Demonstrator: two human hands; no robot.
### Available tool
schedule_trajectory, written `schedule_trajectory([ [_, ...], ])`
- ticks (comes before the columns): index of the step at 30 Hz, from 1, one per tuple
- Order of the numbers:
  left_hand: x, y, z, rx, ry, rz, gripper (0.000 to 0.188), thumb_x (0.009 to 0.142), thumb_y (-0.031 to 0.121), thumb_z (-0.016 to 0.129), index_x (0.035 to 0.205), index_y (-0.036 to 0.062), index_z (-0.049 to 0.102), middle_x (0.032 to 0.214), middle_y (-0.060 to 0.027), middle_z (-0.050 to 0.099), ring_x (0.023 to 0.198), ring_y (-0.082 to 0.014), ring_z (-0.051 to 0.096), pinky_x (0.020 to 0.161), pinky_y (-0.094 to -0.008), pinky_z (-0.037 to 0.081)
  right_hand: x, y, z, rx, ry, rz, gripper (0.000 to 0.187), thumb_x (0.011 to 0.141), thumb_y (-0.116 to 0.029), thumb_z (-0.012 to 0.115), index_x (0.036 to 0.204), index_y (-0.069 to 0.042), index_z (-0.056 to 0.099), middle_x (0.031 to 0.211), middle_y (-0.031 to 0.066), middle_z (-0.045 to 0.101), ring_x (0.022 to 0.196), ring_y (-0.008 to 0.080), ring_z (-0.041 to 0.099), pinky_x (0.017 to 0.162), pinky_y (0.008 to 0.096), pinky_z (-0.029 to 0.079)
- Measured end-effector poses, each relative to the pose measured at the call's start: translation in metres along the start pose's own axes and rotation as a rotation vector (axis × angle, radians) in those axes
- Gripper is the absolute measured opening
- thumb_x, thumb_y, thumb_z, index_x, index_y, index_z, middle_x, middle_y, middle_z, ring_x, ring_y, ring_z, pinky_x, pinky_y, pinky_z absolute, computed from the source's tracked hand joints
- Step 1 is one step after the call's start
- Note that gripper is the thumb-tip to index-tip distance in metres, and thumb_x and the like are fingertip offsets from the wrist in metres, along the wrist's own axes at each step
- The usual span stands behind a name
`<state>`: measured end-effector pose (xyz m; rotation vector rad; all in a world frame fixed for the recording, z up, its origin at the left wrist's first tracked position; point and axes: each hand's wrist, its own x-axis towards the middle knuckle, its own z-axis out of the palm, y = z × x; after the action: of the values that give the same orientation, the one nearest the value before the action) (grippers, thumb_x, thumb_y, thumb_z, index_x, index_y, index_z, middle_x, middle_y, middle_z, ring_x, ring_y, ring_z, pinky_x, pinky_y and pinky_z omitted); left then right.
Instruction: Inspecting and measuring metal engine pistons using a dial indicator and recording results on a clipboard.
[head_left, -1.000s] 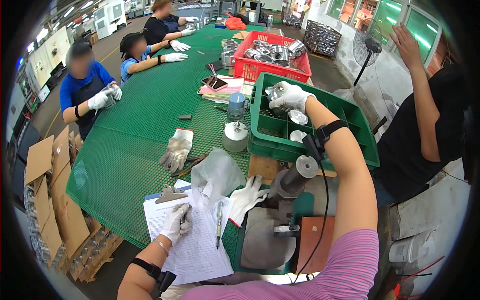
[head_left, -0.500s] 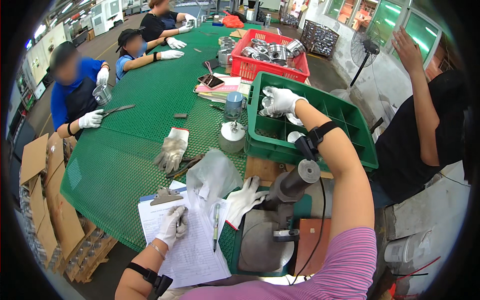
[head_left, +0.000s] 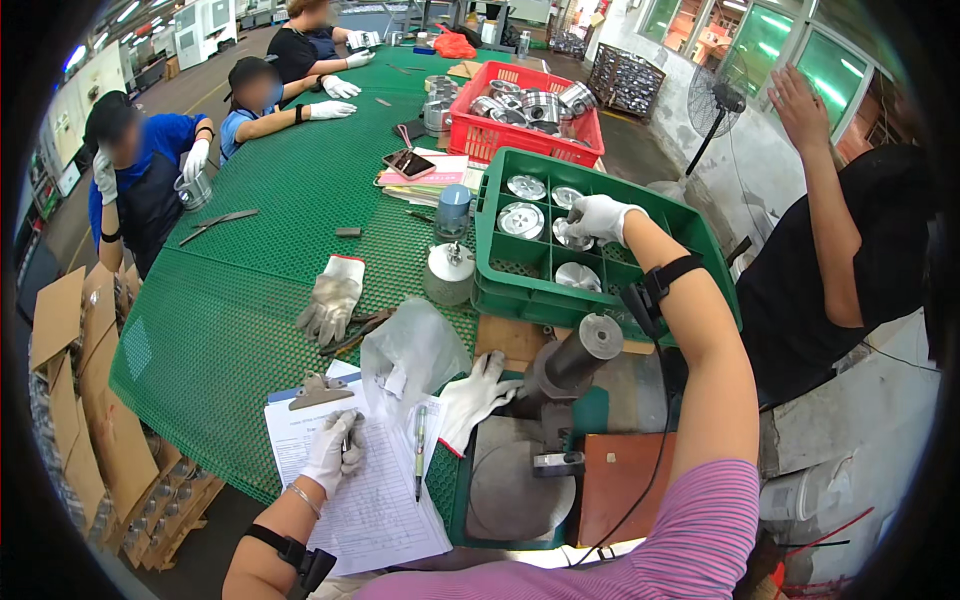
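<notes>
Gloved right hand on a piston in a divided green crate

The engine piston sits in a compartment in the left half of the green divided crate, partly hidden by the white-gloved right hand. Bent fingers touch its edge; whether they grip it or have let go, I cannot tell. If it were lifted on a weak hold, the smooth metal might slip through the glove and strike a divider, chipping its edge. Lowered crookedly, it could pinch a fingertip against the compartment wall.

Other pistons lie close by in neighbouring compartments, so a careless swing might knock one.

A black cable runs down beside the right forearm, near a heavy metal stand; a long reach could snag it there.

Nearer the body, the gloved left hand is curled around a slim dark object, perhaps a pen, over printed sheets under a clipboard's clip. A green-and-white pen lies loose on the paper and could roll if the sheets are tugged. A clear plastic bag overlaps them and might drag them askew.
</notes>
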<state>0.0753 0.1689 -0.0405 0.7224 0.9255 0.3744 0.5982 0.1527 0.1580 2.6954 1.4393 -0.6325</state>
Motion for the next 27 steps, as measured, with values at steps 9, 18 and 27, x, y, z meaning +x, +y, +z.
schedule_trajectory([
  [9,0.004,0.000,-0.001,0.022,-0.031,0.025,0.027,0.097,0.036,0.057,0.103,0.0093,0.052,0.065,-0.0037,0.050,0.037,-0.0099,0.035,0.033,-0.0244,0.024,0.005,-0.001,0.020,-0.297,0.539,-0.880,0.036,0.079,-0.016,0.057,0.113,-0.011,0.067,0.098,0.0154,0.069,0.094,0.0321,0.066,0.087,0.0391,0.051],
  [18,0.001,-0.002,0.000,0.033,0.017,0.021,0.025,0.097,0.033,0.057,0.101,0.0090,0.053,0.066,-0.0039,0.052,0.037,-0.0093,0.034,0.033,-0.0242,0.023,0.010,-0.007,0.018,-0.102,0.232,-0.502,0.026,0.076,-0.019,0.061,0.095,-0.008,0.075,0.091,0.0165,0.070,0.091,0.0327,0.065,0.086,0.0388,0.051],
  [27,0.000,0.002,0.002,0.020,0.006,0.025,0.025,0.097,0.033,0.058,0.101,0.0089,0.052,0.064,-0.0043,0.051,0.036,-0.0099,0.034,0.032,-0.0246,0.023,-0.004,-0.015,0.006,-0.136,0.209,-0.165,0.043,0.074,-0.039,0.072,0.093,-0.001,0.072,0.097,0.0193,0.071,0.093,0.0308,0.068,0.084,0.0371,0.054],
])
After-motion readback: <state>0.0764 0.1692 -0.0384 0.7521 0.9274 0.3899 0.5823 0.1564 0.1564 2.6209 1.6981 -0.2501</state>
